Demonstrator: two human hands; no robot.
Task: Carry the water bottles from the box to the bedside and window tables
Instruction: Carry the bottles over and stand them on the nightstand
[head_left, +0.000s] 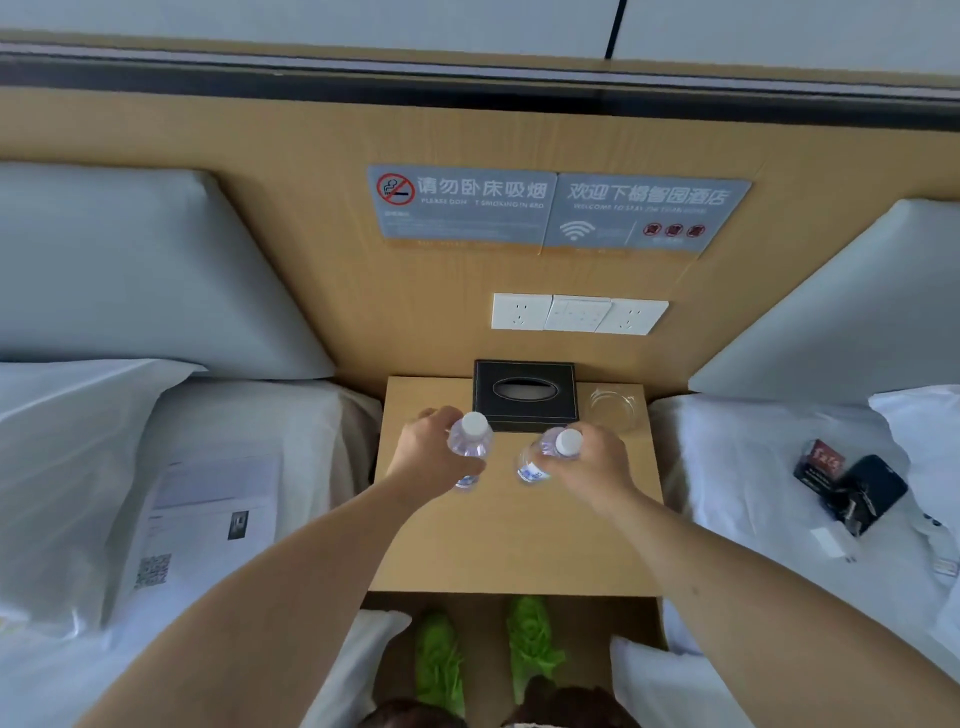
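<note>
Two clear water bottles with white caps stand over the wooden bedside table (514, 540) between two beds. My left hand (428, 457) grips the left bottle (471, 441) around its body. My right hand (597, 460) grips the right bottle (550, 454), which tilts slightly to the left. Whether the bottle bases touch the tabletop is hidden by my hands. The box the bottles come from is not in view.
A black tissue box (525, 395) sits at the back of the table, a clear glass ashtray (613, 402) to its right. Sockets (579, 314) are on the wall panel. Papers (208, 519) lie on the left bed, dark small items (852, 486) on the right bed.
</note>
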